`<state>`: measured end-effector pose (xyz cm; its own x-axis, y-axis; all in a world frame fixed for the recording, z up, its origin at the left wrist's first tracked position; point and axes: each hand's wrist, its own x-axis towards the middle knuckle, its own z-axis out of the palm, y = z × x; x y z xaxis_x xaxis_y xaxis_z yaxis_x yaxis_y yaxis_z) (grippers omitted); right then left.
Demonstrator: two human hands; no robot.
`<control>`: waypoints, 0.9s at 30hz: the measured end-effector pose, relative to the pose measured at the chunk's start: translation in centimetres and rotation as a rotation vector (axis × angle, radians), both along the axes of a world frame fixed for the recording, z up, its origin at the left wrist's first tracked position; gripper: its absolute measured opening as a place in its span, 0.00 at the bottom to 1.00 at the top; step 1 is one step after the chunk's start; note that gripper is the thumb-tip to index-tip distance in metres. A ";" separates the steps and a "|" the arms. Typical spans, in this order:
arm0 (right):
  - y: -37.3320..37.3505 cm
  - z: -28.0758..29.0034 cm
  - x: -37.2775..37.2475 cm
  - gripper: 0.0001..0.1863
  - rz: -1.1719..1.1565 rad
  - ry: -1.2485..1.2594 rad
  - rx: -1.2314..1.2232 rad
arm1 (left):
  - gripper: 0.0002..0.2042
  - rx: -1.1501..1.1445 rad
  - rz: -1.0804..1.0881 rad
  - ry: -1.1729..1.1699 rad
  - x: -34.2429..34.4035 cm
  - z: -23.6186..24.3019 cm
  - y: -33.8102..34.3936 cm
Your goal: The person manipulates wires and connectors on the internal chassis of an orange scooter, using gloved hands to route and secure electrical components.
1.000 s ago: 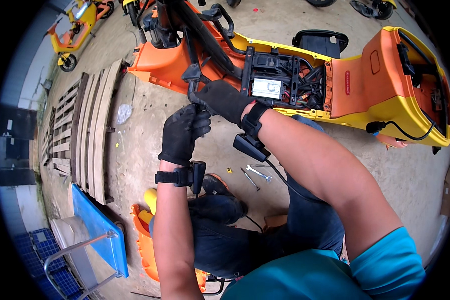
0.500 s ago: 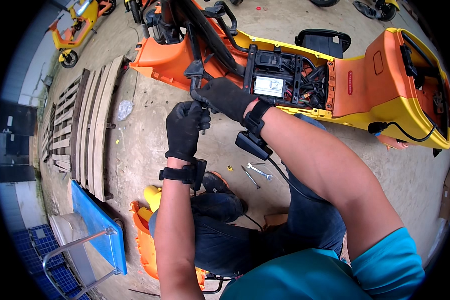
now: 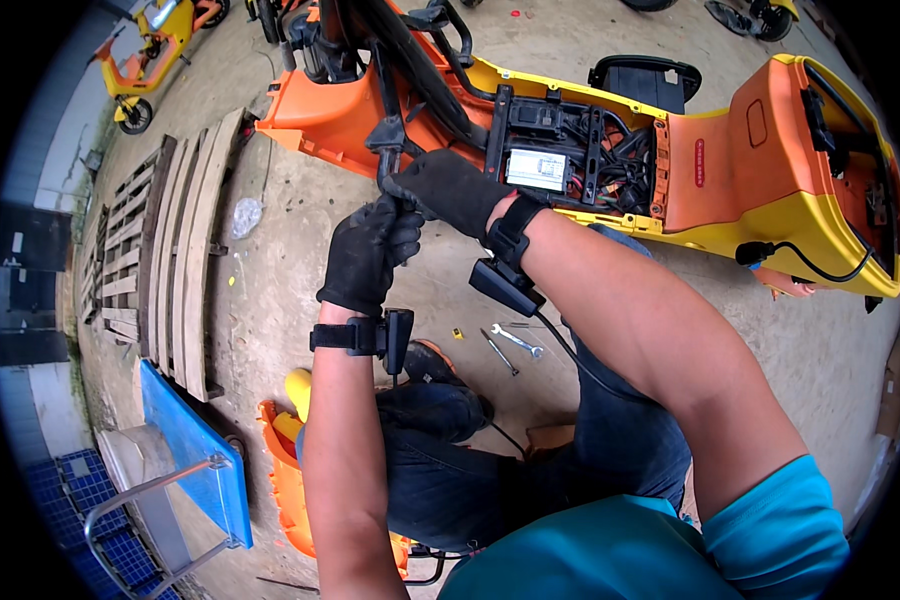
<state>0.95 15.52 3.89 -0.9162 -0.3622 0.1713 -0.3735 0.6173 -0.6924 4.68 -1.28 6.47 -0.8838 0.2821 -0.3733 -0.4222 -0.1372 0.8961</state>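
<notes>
A partly stripped orange and yellow electric scooter (image 3: 730, 160) lies across the far side, its wiring bay uncovered. From its frame a black metal bar (image 3: 386, 135) reaches toward me. At the bar's near end my gloved right hand (image 3: 450, 195) is closed, thumb and fingers pinching that end. Just below and left of it, touching it, my gloved left hand (image 3: 368, 252) has its fingers curled together. Whatever lies inside the left fingers is hidden. A silver boxed unit (image 3: 537, 170) and black cables sit in the open bay, right of my hands.
An open-end wrench (image 3: 518, 343) and a thin metal tool (image 3: 500, 353) lie on the floor beside my knees. Wooden pallets (image 3: 192, 260) and a blue hand cart (image 3: 195, 450) stand at left. Orange panels (image 3: 285, 480) rest near my left arm; another scooter (image 3: 160, 50) stands far left.
My left hand has turned and shifted slightly left, its forearm moving with it. A thin dark rod tip that showed beneath its fingers is now out of sight. The right hand stays at the bar's end.
</notes>
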 end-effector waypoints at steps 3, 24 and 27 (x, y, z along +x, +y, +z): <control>0.1 0.5 0.6 0.11 0.051 0.218 0.206 | 0.11 -0.033 0.029 0.015 0.1 -0.1 0.1; -0.3 3.6 1.2 0.18 -0.163 -0.564 -0.374 | 0.15 -0.388 0.107 0.231 1.1 1.2 1.9; -0.2 4.1 1.5 0.19 -0.160 -0.588 -0.423 | 0.16 -0.421 0.104 0.235 1.0 1.1 1.9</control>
